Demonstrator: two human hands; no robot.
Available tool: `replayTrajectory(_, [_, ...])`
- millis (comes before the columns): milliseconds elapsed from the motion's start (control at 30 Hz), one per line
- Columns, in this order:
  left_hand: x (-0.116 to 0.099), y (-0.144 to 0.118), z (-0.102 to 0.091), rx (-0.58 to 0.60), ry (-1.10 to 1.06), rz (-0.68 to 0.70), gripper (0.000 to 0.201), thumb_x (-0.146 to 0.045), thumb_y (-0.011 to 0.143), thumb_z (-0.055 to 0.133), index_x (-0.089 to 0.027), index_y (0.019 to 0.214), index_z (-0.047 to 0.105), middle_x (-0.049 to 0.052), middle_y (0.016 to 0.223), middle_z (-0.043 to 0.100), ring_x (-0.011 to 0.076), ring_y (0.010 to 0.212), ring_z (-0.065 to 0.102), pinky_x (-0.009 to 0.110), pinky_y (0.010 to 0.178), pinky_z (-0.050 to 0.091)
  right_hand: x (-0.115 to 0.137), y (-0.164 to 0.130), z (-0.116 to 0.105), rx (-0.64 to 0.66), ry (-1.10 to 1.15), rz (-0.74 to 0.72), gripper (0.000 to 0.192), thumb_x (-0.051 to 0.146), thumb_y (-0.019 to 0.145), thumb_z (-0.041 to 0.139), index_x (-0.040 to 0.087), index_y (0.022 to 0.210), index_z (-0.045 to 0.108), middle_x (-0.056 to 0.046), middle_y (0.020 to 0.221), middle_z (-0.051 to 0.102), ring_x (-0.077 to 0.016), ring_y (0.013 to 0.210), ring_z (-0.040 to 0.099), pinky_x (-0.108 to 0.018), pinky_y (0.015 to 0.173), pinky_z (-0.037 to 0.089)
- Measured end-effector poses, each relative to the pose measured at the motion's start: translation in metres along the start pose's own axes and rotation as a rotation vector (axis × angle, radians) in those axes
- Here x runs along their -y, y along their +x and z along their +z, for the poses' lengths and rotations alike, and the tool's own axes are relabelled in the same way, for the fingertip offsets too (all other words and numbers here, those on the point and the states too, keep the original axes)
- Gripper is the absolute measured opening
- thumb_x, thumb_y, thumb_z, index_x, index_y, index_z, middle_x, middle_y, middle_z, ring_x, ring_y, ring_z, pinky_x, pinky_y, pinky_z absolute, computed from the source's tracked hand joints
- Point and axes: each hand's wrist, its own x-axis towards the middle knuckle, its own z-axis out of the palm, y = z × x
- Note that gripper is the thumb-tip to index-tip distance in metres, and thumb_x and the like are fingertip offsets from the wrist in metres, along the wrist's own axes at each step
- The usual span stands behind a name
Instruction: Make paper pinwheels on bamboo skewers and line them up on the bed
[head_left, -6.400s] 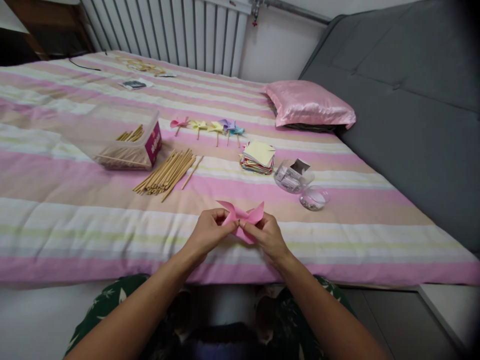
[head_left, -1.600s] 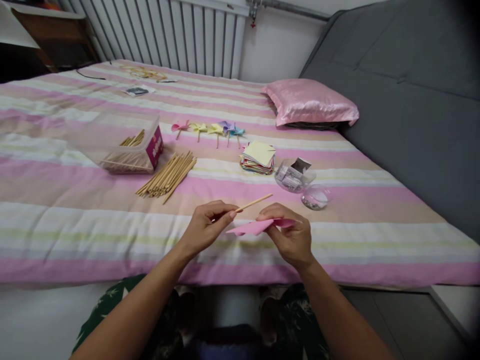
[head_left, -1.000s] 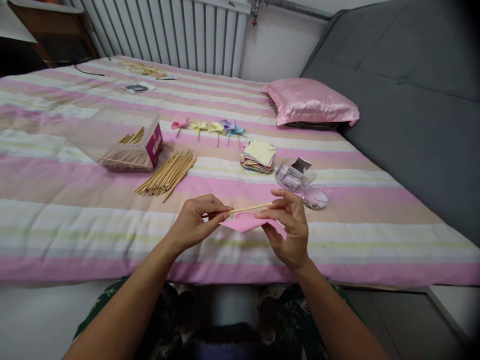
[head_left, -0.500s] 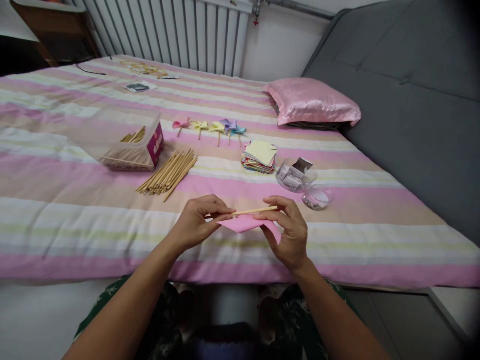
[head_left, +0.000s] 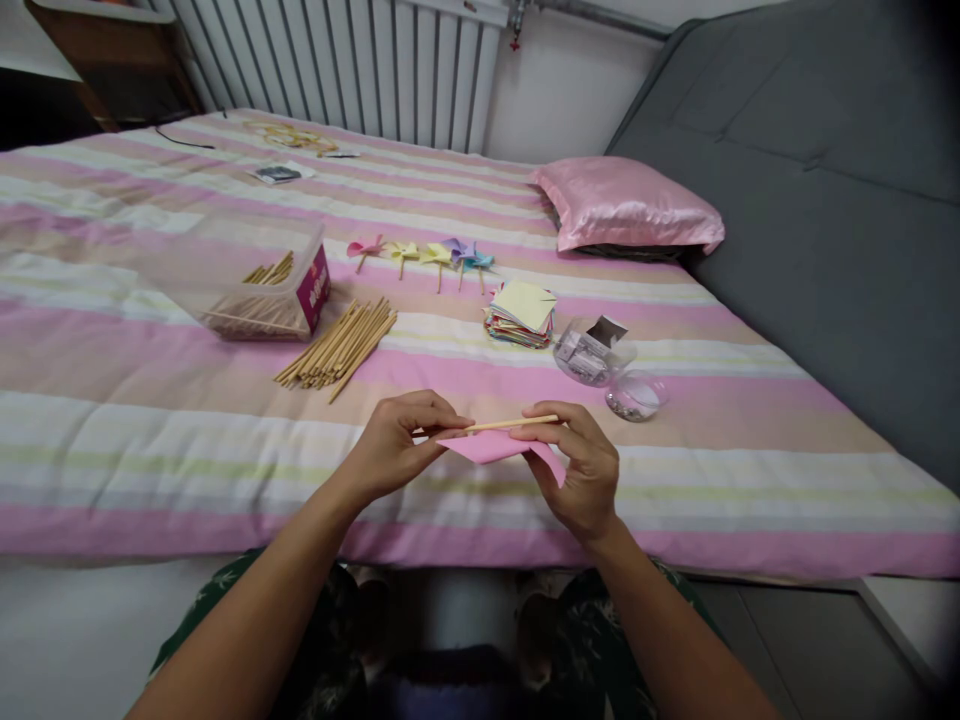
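Over the near edge of the bed, my left hand (head_left: 409, 440) pinches a thin wooden stick (head_left: 511, 423) near its left end. My right hand (head_left: 581, 465) is closed on a pink paper square (head_left: 491, 445), its fingers also against the stick's right end. The paper hangs just below the stick, bent down at its right side. Whether paper and stick are joined is hidden by the fingers. Beyond my left hand lies a pile of wooden sticks (head_left: 341, 350). A stack of coloured paper squares (head_left: 525, 308) sits beyond my right hand.
A clear plastic box (head_left: 255, 305) with more sticks stands at left. Several paper pinwheels (head_left: 437, 255) lie in a row behind. Right of the stack are an open clear tub (head_left: 589, 355) with small packets and a round container (head_left: 636, 396). A pink pillow (head_left: 630, 205) rests by the grey headboard (head_left: 810, 200).
Both hands keep the stick and pink paper in almost the same place. The right index finger has lowered slightly onto the stick. The view has shifted very slightly.
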Motion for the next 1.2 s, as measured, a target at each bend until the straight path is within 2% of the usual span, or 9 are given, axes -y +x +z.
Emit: replayTrajectory(1200, [0.0010,-0.0009,0.0033,-0.026,-0.013,-0.009,0.015,-0.024,0.077,0.063,-0.016,0.083,0.074,0.007,0.072,0.065,0.0141,0.065,0.060,0.023,0.057,0.047,-0.0005,-0.0032,0.0028,-0.031,-0.008,0.005,0.011,0.016,0.076,0.062,0.023,0.082,0.067,-0.005,0.088,0.064,-0.0194,0.083,0.063,-0.036,0.073,0.052])
